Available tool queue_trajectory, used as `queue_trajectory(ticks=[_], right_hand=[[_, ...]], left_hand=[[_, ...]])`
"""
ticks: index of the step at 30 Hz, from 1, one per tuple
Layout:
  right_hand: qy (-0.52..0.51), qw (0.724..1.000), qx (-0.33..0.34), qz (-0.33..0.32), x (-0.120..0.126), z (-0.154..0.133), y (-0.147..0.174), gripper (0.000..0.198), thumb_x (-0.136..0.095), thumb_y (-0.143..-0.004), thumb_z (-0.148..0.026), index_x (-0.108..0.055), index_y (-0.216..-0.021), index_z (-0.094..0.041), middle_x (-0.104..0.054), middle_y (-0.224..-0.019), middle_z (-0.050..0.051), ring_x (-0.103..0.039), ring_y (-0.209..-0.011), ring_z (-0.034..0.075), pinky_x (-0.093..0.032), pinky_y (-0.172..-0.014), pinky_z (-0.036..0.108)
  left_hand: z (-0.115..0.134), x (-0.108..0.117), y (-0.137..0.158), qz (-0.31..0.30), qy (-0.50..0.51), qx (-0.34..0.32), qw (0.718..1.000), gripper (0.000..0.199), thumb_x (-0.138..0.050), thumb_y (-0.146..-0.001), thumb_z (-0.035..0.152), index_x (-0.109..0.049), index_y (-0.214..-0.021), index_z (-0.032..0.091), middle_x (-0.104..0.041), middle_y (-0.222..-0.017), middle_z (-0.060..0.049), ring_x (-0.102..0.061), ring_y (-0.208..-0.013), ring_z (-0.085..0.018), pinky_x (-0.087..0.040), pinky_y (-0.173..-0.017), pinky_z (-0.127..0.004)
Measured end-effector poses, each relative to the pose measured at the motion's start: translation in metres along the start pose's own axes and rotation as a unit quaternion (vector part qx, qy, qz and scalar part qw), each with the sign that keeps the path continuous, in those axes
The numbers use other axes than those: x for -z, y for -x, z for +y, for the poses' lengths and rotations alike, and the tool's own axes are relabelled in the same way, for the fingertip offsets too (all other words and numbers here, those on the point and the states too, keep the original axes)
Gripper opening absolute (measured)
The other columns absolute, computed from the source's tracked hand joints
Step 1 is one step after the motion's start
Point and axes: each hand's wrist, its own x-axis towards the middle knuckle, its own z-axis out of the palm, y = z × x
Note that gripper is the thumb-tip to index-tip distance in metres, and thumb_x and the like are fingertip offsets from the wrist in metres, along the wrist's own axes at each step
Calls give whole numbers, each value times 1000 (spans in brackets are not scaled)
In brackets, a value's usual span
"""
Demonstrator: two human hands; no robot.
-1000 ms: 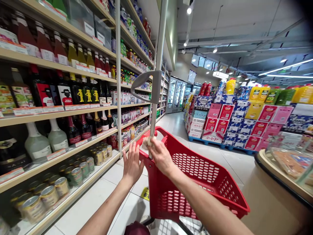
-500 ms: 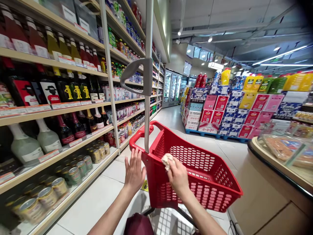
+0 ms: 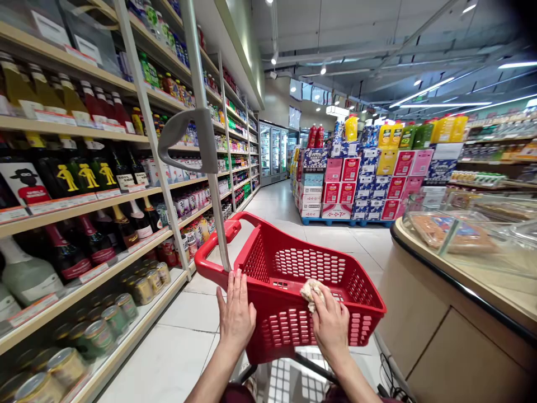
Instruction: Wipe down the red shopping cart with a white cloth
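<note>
A red plastic shopping cart [image 3: 268,330] with perforated sides stands right in front of me; its basket holds nothing I can see. A metal pole with a grey loop handle [image 3: 205,141] rises from its left end. My left hand [image 3: 237,313] lies flat on the near rim by the foot of the pole, fingers stretched out. Farther right along the same rim, my right hand [image 3: 332,324] presses a crumpled off-white cloth [image 3: 312,292] onto the edge, fingers closed over it.
Shelves of bottles and cans [image 3: 100,330] run along the left. On the right stands a rounded counter [image 3: 419,296] with packaged food, cables on the floor beside it. Stacked drink cartons [image 3: 339,190] sit on a blue pallet ahead, with glass-door fridges [image 3: 272,148] farther back.
My right hand has slid the cloth rightward along the near rim. The left hand stays by the pole, now against the rim. The view has turned right.
</note>
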Motion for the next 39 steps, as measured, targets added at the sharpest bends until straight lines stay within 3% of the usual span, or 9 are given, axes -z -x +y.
queue_trajectory(ticks=[7, 12, 14, 18, 20, 25, 31, 36, 39], right_hand=[[4, 999, 53, -2, -7, -22, -2, 39, -35, -79, -12, -55, -111, -21, -49, -125, 7, -41, -113, 21, -24, -95, 43], [94, 995, -32, 17, 3, 39, 12, 39, -30, -80, -16, -57, -108, -17, -50, -123, 11, -45, -109, 23, -27, -91, 46], [114, 992, -56, 13, 2, 50, 16, 41, -29, -80, -17, -57, -109, -17, -48, -125, 11, -43, -111, 24, -27, -90, 47], [105, 994, 5, -15, -13, 55, 23, 41, -31, -78, -20, -56, -111, -22, -47, -127, 7, -42, -113, 24, -28, -91, 46], [110, 994, 9, -22, -19, 74, 28, 42, -31, -78, -21, -56, -110, -25, -49, -125, 6, -43, -113, 23, -27, -92, 48], [146, 985, -89, -10, -22, 129, 37, 44, -27, -79, -27, -53, -113, -25, -47, -125, 10, -47, -107, 29, -32, -82, 58], [98, 995, -10, -13, -15, 107, 32, 41, -29, -79, -24, -54, -112, -25, -46, -126, 9, -42, -114, 27, -30, -89, 53], [112, 978, -175, -23, 18, 120, 28, 45, -21, -82, -25, -52, -114, -20, -44, -127, 14, -42, -112, 28, -27, -88, 58], [106, 981, -155, -39, 25, 104, 24, 44, -24, -82, -23, -52, -115, -16, -42, -129, 13, -37, -118, 27, -28, -91, 53]], left_hand=[[47, -18, 5, -46, 22, -54, 997, 60, -45, -70, 20, -36, -128, 11, -39, -134, -10, -23, -129, -24, -12, -105, -49], [57, -25, 9, -43, 16, -45, 998, 60, -43, -71, 21, -34, -129, 12, -37, -135, -8, -22, -129, -22, -11, -106, -48], [66, -29, 12, -38, 11, -51, 998, 59, -43, -70, 20, -36, -128, 11, -36, -136, -8, -20, -130, -22, -11, -106, -47], [86, -38, 19, -24, -2, -77, 997, 60, -41, -68, 15, -38, -127, 11, -35, -137, -7, -15, -131, -21, -8, -107, -45], [91, -41, 21, -18, -5, -76, 997, 62, -41, -67, 13, -36, -128, 12, -34, -137, -6, -14, -131, -20, -6, -107, -45], [94, -47, 24, -11, 13, -64, 998, 61, -44, -69, 21, -35, -129, 13, -36, -136, -6, -15, -131, -21, -8, -107, -44], [100, -48, 24, -26, 20, -53, 998, 63, -44, -70, 21, -33, -131, 13, -36, -136, -7, -16, -131, -22, -14, -106, -45], [101, -39, 19, -79, 37, -56, 995, 64, -42, -69, 16, -30, -132, 13, -34, -137, -7, -17, -130, -23, -14, -105, -48], [104, -35, 17, -89, 47, -47, 994, 62, -42, -70, 18, -31, -131, 11, -32, -138, -9, -18, -130, -23, -13, -105, -49]])
